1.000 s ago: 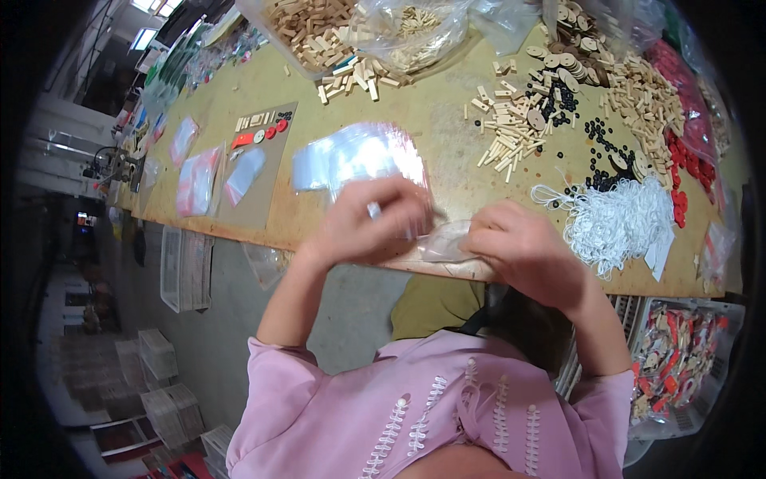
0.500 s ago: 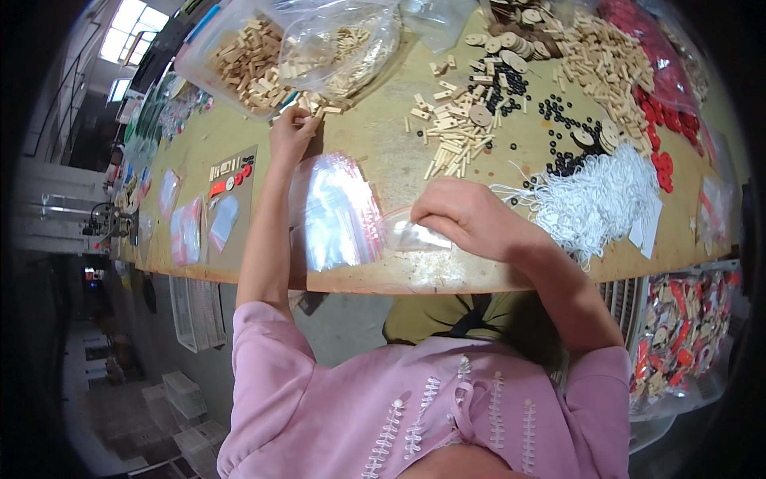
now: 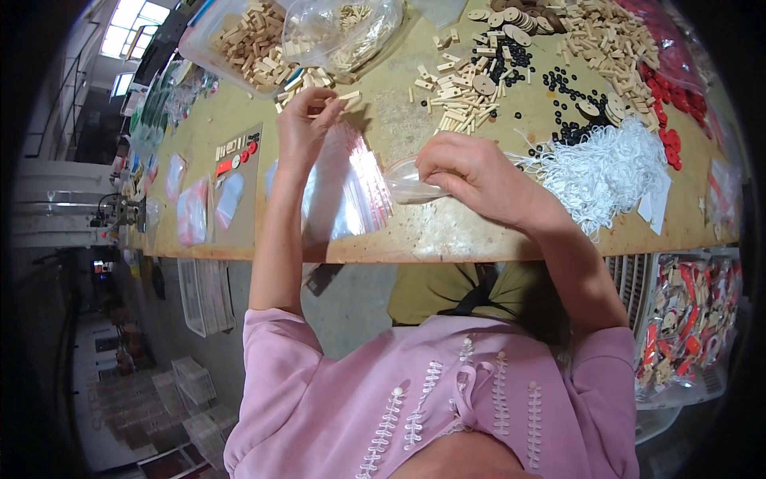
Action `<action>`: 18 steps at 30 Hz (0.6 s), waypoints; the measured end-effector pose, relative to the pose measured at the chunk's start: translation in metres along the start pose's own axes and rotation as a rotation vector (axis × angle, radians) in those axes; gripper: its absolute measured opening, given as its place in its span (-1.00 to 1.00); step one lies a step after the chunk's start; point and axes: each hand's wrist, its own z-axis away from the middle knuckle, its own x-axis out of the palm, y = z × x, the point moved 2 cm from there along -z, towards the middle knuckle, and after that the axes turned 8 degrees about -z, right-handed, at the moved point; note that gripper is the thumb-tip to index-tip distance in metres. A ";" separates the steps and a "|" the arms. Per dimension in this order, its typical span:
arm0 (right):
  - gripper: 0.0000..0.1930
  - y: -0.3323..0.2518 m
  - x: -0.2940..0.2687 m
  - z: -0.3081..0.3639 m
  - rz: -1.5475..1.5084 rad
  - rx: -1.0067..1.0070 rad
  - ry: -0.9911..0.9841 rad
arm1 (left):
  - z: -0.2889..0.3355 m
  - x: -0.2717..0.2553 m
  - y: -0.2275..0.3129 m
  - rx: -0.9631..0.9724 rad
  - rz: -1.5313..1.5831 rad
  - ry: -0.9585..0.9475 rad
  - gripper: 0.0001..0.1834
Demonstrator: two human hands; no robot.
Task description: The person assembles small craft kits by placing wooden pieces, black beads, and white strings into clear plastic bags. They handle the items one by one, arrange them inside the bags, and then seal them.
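Observation:
My left hand (image 3: 306,132) is closed, pinching a small pale wooden block (image 3: 349,99) between its fingertips, just on the near side of the wooden block pile. My right hand (image 3: 479,177) is closed on the edge of a clear zip bag (image 3: 408,188), which bulges a little at its mouth. I cannot tell whether anything lies inside the bag. Between my two arms lies a fanned stack of clear zip bags (image 3: 343,195), partly shaded by my left hand.
Wooden blocks fill a clear bin (image 3: 231,68) at the far left, beside a bag of wooden pieces (image 3: 351,36). Wooden pegs (image 3: 463,116), black rings (image 3: 570,132), white string (image 3: 602,180) and red pieces (image 3: 670,144) lie rightward. A sample card (image 3: 237,172) sits left.
My left hand has come away from the block pile, rightward and nearer, with the block in its fingers. My right hand's bag is raised and its mouth looks wider. The view has tilted slightly.

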 end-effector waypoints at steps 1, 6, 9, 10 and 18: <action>-0.92 0.003 0.001 0.001 -0.004 0.007 0.010 | -0.002 -0.003 -0.008 -0.028 0.014 0.026 -0.82; -0.92 0.005 -0.001 0.001 0.002 -0.018 0.036 | 0.013 -0.009 0.017 -0.080 0.403 -0.029 -0.77; -0.93 0.001 -0.003 0.003 -0.024 -0.017 0.047 | 0.045 0.005 0.077 0.056 0.739 -0.180 -0.73; -0.94 -0.001 -0.001 0.002 -0.047 -0.023 0.039 | 0.056 0.008 0.091 0.089 0.777 -0.174 -0.72; -0.92 -0.004 0.000 0.003 -0.069 -0.043 0.032 | 0.085 0.007 0.103 0.299 0.106 -0.211 -0.75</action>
